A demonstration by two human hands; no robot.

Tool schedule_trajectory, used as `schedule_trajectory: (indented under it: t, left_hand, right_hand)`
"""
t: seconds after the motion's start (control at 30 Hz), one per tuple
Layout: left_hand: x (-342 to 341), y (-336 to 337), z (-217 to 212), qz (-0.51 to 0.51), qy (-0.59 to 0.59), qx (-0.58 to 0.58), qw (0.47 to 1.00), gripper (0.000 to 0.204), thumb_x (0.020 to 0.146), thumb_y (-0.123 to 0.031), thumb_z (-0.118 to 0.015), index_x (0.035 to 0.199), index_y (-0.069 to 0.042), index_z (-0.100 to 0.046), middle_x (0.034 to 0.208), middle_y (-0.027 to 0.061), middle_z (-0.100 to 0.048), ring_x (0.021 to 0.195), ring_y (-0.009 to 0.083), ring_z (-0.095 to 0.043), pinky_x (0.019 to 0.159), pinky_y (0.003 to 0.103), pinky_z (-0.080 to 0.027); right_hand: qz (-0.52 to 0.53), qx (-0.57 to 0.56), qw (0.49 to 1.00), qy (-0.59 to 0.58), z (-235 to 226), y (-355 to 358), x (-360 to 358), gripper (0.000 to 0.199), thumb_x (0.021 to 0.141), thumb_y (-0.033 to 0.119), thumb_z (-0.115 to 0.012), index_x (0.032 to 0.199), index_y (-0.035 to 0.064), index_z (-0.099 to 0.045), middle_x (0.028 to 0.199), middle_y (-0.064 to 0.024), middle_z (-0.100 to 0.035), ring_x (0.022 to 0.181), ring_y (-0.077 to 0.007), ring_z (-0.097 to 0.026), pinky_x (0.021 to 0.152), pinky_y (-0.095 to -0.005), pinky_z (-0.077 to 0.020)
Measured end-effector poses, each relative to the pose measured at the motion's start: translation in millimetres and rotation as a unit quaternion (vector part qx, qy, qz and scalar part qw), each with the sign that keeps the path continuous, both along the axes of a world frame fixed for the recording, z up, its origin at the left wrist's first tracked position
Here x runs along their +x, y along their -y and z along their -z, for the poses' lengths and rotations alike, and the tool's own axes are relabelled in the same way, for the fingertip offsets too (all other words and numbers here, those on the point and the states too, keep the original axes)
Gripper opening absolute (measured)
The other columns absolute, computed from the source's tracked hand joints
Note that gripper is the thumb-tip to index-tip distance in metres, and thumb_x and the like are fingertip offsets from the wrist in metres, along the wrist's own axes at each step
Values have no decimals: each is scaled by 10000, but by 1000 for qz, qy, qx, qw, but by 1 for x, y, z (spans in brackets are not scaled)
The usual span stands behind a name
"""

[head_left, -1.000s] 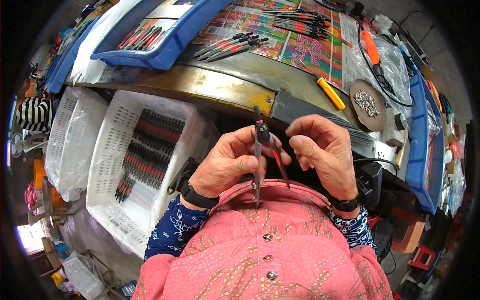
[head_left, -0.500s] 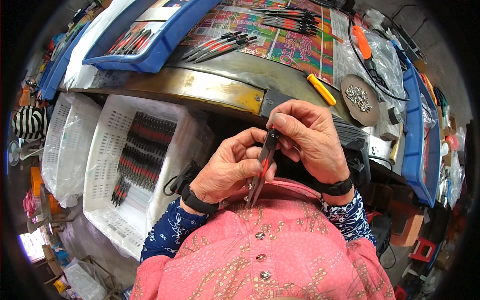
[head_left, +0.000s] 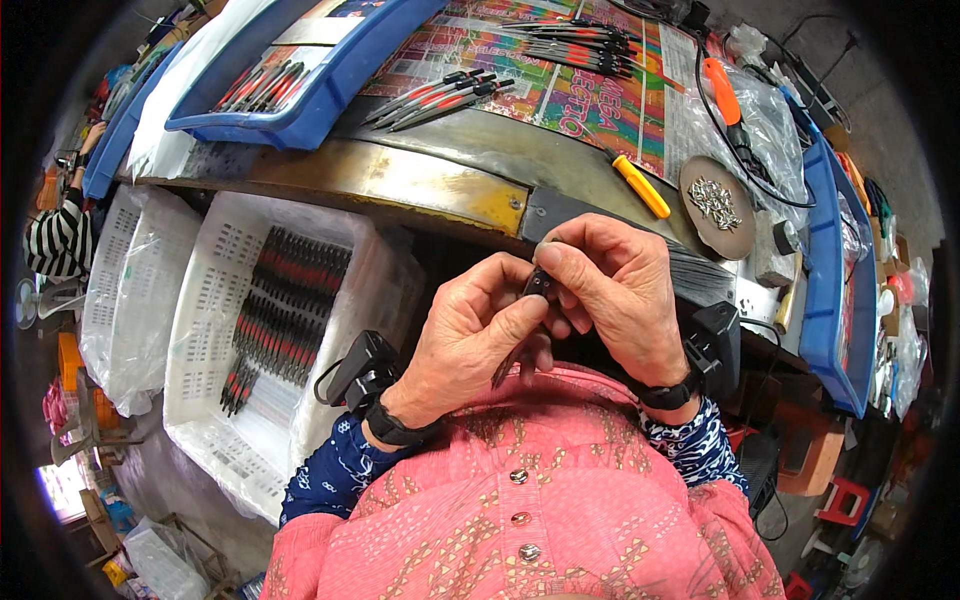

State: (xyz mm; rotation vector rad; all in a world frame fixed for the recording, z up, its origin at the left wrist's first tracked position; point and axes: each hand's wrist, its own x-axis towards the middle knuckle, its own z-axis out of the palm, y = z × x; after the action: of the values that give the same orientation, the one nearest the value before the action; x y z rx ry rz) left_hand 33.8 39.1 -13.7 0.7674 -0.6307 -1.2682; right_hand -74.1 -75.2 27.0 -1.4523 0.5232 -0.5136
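Note:
My left hand (head_left: 470,335) and my right hand (head_left: 615,290) meet close to my chest, both pinching a small dark pair of pliers (head_left: 530,300). Its head shows between my fingertips and its thin handles hang down behind my left palm, mostly hidden. Both wrists wear black bands. Below the hands is my pink patterned shirt (head_left: 520,500).
A white crate (head_left: 215,300) of red-and-black pliers stands at my left, a bag-lined crate (head_left: 125,290) beyond it. On the bench lie loose pliers (head_left: 440,95), a blue tray (head_left: 330,80), a yellow-handled screwdriver (head_left: 640,185) and a round dish of screws (head_left: 715,205). A striped sleeve of another person (head_left: 60,235) shows far left.
The pliers were held open with handles spread a second ago; now they are closed and drawn lower between both hands, mostly covered by my fingers.

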Motion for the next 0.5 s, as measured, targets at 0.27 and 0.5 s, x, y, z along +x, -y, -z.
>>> schedule_trajectory:
  t: [0.27, 0.5]
  left_hand:
    - [-3, -2, -2, -44, -4, 52, 998, 155, 951, -164, -529, 975, -10, -527, 755, 62, -605, 523, 72, -526, 449, 186, -424]
    - [-2, -3, -3, -105, 11, 99, 989, 153, 925, -171, -568, 860, -33, -556, 625, 22, -545, 468, 55, -459, 403, 181, -345]
  right_hand:
    - [3, -9, 999, -38, 2, 0, 0, 156, 891, 137, -616, 833, -7, -623, 611, 19, -559, 508, -16, -466, 430, -186, -356]
    - [41, -252, 966, -31, -6, 8, -6, 110, 879, 73, -608, 934, -18, -638, 671, 16, -569, 558, -15, -465, 481, -168, -366]
